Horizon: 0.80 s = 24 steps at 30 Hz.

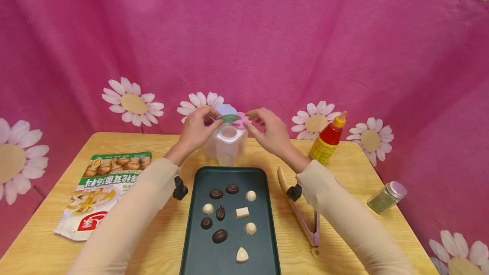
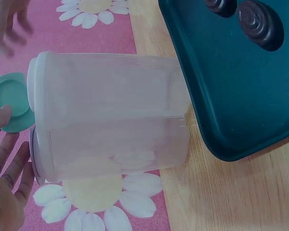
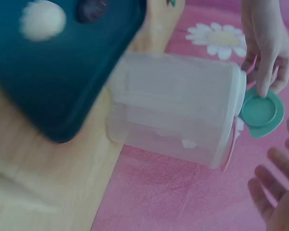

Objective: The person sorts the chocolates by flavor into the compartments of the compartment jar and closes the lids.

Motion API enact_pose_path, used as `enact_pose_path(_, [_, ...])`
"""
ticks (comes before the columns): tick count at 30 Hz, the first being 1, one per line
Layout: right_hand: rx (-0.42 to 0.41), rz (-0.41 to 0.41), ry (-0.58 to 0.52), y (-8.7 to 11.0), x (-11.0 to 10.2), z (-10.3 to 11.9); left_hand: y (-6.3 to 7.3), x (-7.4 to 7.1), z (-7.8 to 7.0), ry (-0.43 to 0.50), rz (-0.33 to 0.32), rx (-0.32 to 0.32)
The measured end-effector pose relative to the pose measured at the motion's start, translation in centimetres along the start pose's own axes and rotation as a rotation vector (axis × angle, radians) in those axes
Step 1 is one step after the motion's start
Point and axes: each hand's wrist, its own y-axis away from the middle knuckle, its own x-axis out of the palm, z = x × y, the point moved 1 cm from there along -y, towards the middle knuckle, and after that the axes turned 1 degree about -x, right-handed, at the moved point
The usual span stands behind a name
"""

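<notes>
A translucent plastic container (image 1: 226, 151) stands behind the tray, with a round opening (image 1: 228, 131) on top. Its green flip lid (image 3: 259, 111) is raised, and my left hand (image 1: 196, 128) pinches that lid between thumb and fingers. The blue lid (image 1: 225, 109) and pink lid (image 1: 241, 120) show behind the green one. My right hand (image 1: 269, 128) hovers at the container's right side, close to the pink lid. In the right wrist view its fingers (image 3: 274, 185) are spread and loosely bent, holding nothing.
A dark tray (image 1: 206, 262) with several brown and white chocolates lies in front of the container. Tongs (image 1: 299, 220), a red sauce bottle (image 1: 326, 141) and a herb jar (image 1: 386, 197) are on the right. A printed food bag (image 1: 103, 194) lies left, partly under my left sleeve.
</notes>
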Motion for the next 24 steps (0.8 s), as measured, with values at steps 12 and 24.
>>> enact_pose_path(12, [0.203,0.026,0.226,11.5,-4.4,0.4,-0.2,-0.2,0.0,-0.014,0.009,-0.016])
enact_pose_path(24, [0.477,0.091,0.452,21.5,-6.5,-2.2,-0.2,-0.1,0.1,-0.022,-0.002,0.004])
